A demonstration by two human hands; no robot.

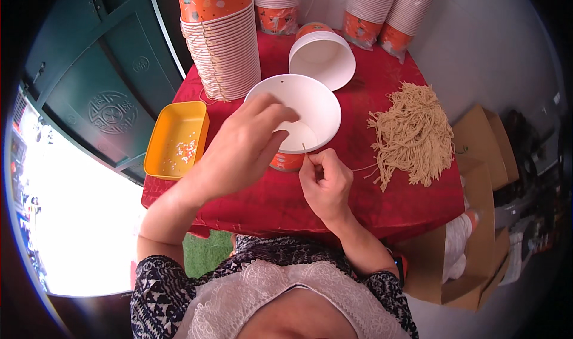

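- While your right hand [327, 181] pinches a thin, tan twisted cord [304, 147], your left hand [245, 139] arches with thumb and fingers parted, apparently holding nothing
- You have the cord's tip showing at the near rim of a round, white-lined bucket with an orange printed outside [319, 109], upright on the red cloth-covered tabletop [382, 210]
- Expect the cord to be light, soft and limp; grip it close to its tip, where it should bend least
- The bucket looks like coated paper, probably light, slick and easily dented, so steady it by its rim rather than squeezing its wall
- Your left hand hides part of the bucket's left rim, and its fingers are blurred
- You cannot tell whether the cord passes through the wall or over the edge; your right fingers cover its lower part
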